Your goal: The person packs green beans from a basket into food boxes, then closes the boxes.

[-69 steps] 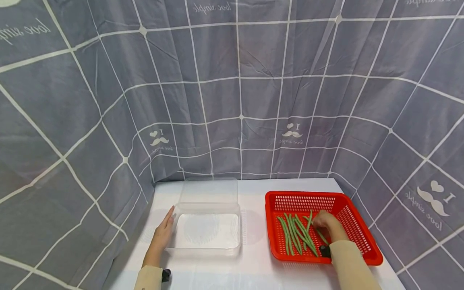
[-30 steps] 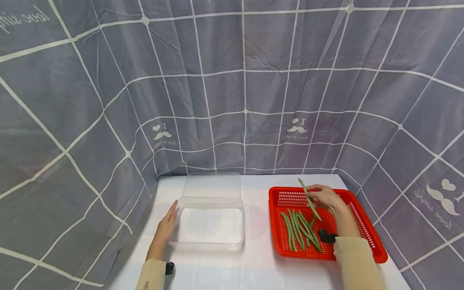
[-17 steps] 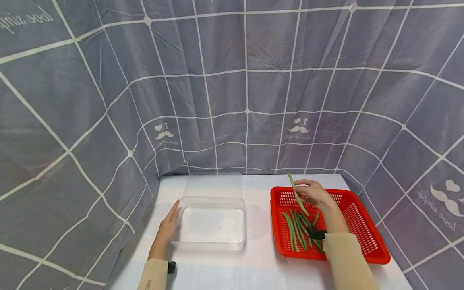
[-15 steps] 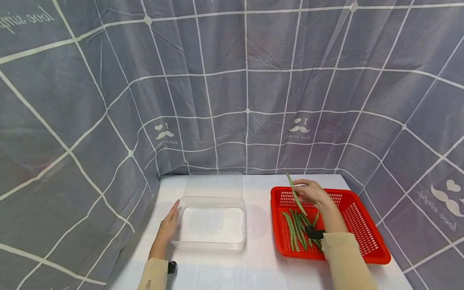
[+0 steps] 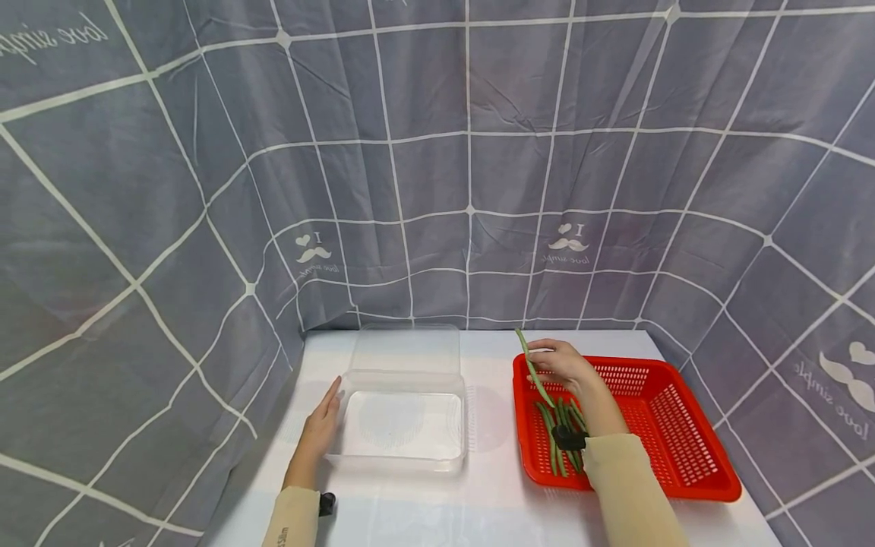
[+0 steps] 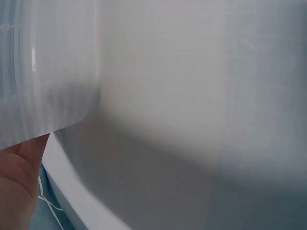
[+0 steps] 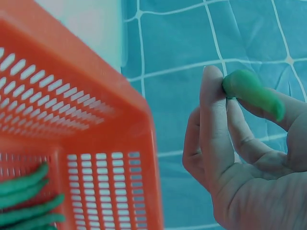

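Note:
My right hand [image 5: 564,365] pinches one green bean [image 5: 535,374] above the back left part of the red basket [image 5: 693,448]. In the right wrist view, thumb and fingers hold that bean [image 7: 252,90] beyond the basket's rim [image 7: 110,76]. Several other green beans [image 5: 550,434] lie on the left of the basket floor, partly hidden by my wrist camera. My left hand [image 5: 318,429] rests with straight fingers along the left side of a clear plastic box [image 5: 403,463]. The left wrist view shows this hand [image 6: 19,184] against the box wall [image 6: 62,52].
The box's clear lid [image 5: 406,349] lies folded back behind it. White table surface [image 5: 488,448] separates the box from the basket. A grey curtain [image 5: 437,175] with white grid lines encloses the table at the back and both sides.
My right hand first reached into the basket, then lifted one green bean out from among the others and has carried it leftward to the basket's left rim. My left hand has stayed by the box.

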`<state>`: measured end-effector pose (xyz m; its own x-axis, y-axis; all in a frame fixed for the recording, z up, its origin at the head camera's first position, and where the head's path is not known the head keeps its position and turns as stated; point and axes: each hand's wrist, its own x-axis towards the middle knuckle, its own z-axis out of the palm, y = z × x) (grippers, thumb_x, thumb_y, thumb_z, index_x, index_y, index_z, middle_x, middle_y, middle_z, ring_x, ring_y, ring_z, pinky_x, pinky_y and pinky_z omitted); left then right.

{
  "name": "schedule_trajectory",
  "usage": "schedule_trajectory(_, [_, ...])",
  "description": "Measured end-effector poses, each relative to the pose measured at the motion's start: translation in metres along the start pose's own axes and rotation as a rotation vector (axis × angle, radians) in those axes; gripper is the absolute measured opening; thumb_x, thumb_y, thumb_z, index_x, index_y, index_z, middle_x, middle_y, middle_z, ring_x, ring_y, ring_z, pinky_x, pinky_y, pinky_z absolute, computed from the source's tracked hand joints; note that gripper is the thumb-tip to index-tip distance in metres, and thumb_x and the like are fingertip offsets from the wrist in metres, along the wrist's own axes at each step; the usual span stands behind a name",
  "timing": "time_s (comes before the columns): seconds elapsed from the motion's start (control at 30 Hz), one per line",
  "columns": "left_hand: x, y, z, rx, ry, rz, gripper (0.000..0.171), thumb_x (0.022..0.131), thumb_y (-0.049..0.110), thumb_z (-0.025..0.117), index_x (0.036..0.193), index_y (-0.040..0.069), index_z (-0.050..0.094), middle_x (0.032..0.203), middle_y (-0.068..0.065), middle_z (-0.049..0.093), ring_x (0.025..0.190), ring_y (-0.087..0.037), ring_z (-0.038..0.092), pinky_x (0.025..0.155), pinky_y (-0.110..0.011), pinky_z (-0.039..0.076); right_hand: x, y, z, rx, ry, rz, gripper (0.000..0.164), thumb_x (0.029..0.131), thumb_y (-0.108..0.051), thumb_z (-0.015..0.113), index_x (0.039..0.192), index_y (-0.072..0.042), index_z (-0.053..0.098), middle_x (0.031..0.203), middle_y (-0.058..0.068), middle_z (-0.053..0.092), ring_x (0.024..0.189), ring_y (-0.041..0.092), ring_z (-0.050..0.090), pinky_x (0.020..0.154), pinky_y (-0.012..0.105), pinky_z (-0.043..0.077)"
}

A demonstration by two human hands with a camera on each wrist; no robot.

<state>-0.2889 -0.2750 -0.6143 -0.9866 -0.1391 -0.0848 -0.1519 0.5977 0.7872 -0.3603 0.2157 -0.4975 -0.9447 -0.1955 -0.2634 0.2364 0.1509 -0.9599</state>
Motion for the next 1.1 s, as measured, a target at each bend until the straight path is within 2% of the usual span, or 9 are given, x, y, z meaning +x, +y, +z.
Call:
schedule_trajectory(0.13, [0.0,0.0,0.001,-0.008,0.002,-0.011,0.055,0.118,0.038,0.027,0.171,0.026,0.021,0.171,-0.019,0.033,0.159,-0.052,0.025,0.129,-0.071,0.02,0.005,0.0,0.012,0.015,-0.009,-0.001,0.045,0.105,-0.008,0.062,0.144,0.012,0.051,0.105,0.011,0.072,0.091,0.015,0.074,0.091,0.046,0.067])
schedule_trajectory(0.23, [0.001,-0.001,0.001,-0.009,0.003,-0.018,0.055,0.118,0.038,0.027,0.172,0.028,0.021,0.172,-0.019,0.033,0.159,-0.051,0.025,0.129,-0.071,0.02,0.009,0.0,0.021,0.027,-0.017,0.003,0.043,0.105,-0.005,0.06,0.143,0.012,0.052,0.098,0.008,0.07,0.086,0.013,0.073,0.09,0.046,0.067])
schedule_trajectory(0.37, [0.001,-0.002,0.001,-0.01,0.005,-0.016,0.054,0.118,0.038,0.028,0.171,0.029,0.021,0.171,-0.019,0.033,0.159,-0.052,0.025,0.128,-0.072,0.021,0.013,-0.002,0.035,0.052,-0.041,-0.001,0.042,0.104,-0.002,0.06,0.142,0.014,0.052,0.092,0.004,0.067,0.079,0.011,0.068,0.084,0.043,0.069])
schedule_trajectory(0.53, [0.001,-0.004,0.001,-0.012,0.007,-0.014,0.054,0.118,0.038,0.029,0.171,0.03,0.022,0.171,-0.019,0.034,0.158,-0.052,0.027,0.128,-0.071,0.022,0.018,-0.005,0.052,0.066,-0.049,0.018,0.04,0.103,-0.001,0.061,0.14,0.012,0.054,0.09,0.006,0.065,0.08,0.013,0.066,0.081,0.039,0.069])
schedule_trajectory(1.1, [0.002,-0.002,0.003,-0.02,0.021,-0.025,0.054,0.118,0.038,0.029,0.171,0.027,0.024,0.171,-0.018,0.034,0.159,-0.051,0.027,0.128,-0.072,0.022,0.031,-0.01,0.092,0.062,-0.09,0.031,0.036,0.099,0.001,0.064,0.134,0.01,0.059,0.088,0.005,0.066,0.079,0.015,0.067,0.075,0.035,0.069])
